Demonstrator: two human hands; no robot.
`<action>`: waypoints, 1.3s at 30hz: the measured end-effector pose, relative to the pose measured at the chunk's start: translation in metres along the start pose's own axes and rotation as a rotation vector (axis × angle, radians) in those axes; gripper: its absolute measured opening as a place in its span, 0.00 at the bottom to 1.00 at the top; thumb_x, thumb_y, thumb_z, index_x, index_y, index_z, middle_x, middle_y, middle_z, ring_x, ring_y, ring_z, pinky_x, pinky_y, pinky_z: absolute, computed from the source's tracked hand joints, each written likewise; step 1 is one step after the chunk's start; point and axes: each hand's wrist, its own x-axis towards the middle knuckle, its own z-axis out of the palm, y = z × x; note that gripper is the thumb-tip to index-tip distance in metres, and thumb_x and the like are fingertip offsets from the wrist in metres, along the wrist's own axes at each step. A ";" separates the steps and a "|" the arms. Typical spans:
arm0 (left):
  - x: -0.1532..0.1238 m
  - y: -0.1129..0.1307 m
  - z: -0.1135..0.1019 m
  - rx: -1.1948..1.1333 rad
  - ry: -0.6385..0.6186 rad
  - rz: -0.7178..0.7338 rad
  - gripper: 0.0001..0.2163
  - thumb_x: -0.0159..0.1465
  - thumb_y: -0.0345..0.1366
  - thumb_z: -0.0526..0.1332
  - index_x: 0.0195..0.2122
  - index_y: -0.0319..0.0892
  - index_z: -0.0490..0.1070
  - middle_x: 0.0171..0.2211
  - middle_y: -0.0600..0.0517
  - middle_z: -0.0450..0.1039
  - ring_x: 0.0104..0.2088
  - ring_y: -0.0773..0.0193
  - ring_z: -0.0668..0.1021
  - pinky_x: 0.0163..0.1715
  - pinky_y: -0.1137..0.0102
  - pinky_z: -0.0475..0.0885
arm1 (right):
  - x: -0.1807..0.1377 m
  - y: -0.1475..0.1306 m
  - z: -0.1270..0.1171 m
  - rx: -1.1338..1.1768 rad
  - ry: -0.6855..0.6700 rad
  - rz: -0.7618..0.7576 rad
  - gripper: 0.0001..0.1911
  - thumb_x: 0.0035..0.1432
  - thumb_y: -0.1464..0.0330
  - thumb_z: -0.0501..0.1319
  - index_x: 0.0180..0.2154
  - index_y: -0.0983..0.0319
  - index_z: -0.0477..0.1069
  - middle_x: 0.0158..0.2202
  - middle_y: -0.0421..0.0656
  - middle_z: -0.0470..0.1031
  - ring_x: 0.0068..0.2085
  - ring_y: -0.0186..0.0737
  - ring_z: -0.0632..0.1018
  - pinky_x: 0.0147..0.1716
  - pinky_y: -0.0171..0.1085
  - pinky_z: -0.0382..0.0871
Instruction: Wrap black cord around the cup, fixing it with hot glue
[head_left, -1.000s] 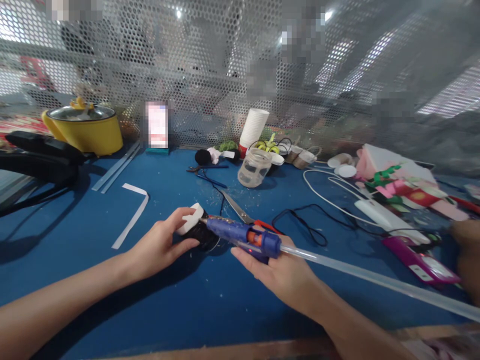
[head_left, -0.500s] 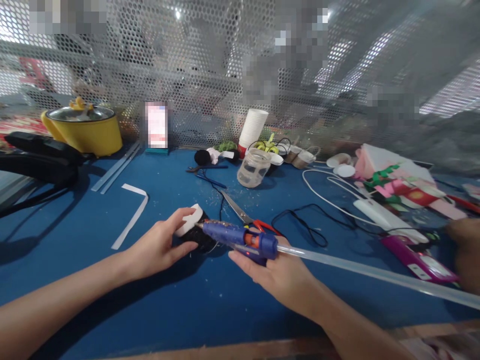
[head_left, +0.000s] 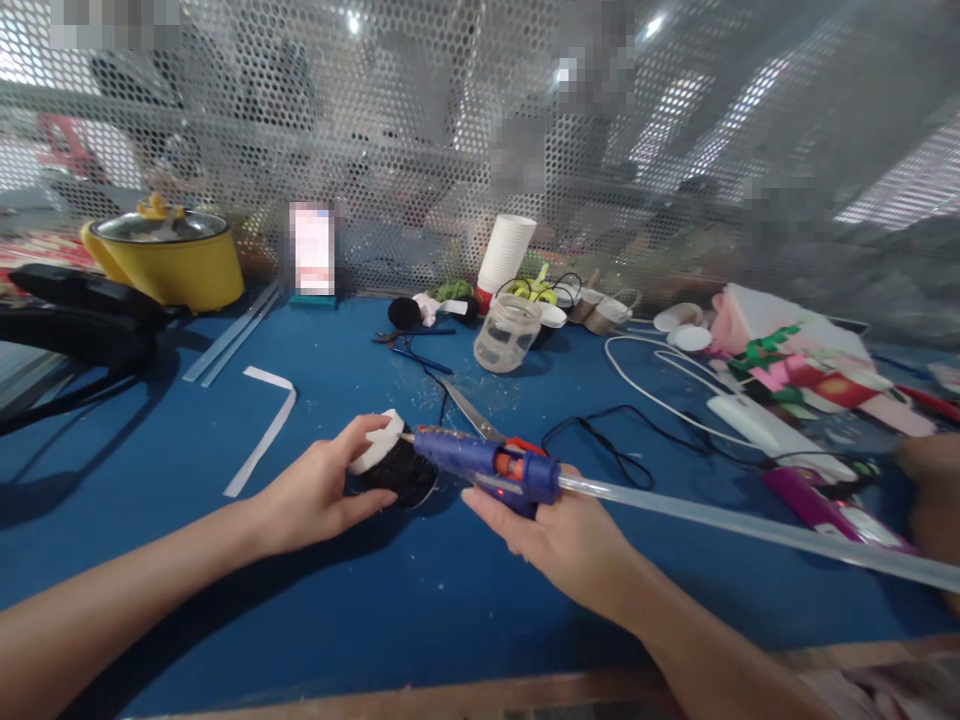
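My left hand (head_left: 334, 490) is closed around a small black, rounded piece with a white top (head_left: 405, 472), tilted on its side just over the blue table (head_left: 300, 620). My right hand (head_left: 566, 535) grips a blue glue gun (head_left: 469, 455). Its nozzle points left and meets the edge of the white part, or sits very close to it. A long translucent glue stick (head_left: 720, 513) runs out of the gun's back toward the right. Partly hidden behind the gun lie scissors (head_left: 469, 408) with red handles.
A bent white strip (head_left: 266, 440) lies left of my left hand. Farther back are pliers (head_left: 412, 345), a clear jar (head_left: 508, 335), stacked white cups (head_left: 507, 255), a yellow pot (head_left: 187, 270) and a lit phone (head_left: 313, 250). A purple power strip (head_left: 825, 505) and cables lie right.
The glue gun has shifted slightly right and up, its nozzle moving along the white part's edge. More of the black side now shows. My left hand has barely moved.
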 end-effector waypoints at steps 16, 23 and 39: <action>0.000 -0.001 0.001 0.022 -0.003 0.006 0.25 0.54 0.37 0.57 0.52 0.40 0.50 0.37 0.47 0.73 0.32 0.61 0.76 0.29 0.71 0.67 | -0.001 -0.001 0.001 -0.031 0.001 0.031 0.12 0.47 0.57 0.58 0.22 0.58 0.64 0.14 0.38 0.63 0.24 0.43 0.73 0.22 0.37 0.66; -0.001 0.000 0.000 0.053 -0.006 0.010 0.25 0.54 0.38 0.58 0.51 0.41 0.50 0.37 0.49 0.73 0.30 0.63 0.75 0.27 0.72 0.66 | -0.001 -0.002 0.000 -0.011 -0.045 0.007 0.12 0.48 0.58 0.57 0.21 0.58 0.64 0.12 0.37 0.63 0.21 0.40 0.72 0.20 0.35 0.65; -0.001 0.004 -0.001 0.015 -0.015 0.000 0.25 0.54 0.38 0.58 0.50 0.40 0.51 0.35 0.49 0.73 0.29 0.62 0.75 0.26 0.72 0.66 | 0.002 -0.002 -0.002 -0.058 -0.017 -0.052 0.12 0.51 0.59 0.55 0.23 0.60 0.66 0.12 0.35 0.63 0.16 0.35 0.70 0.18 0.32 0.65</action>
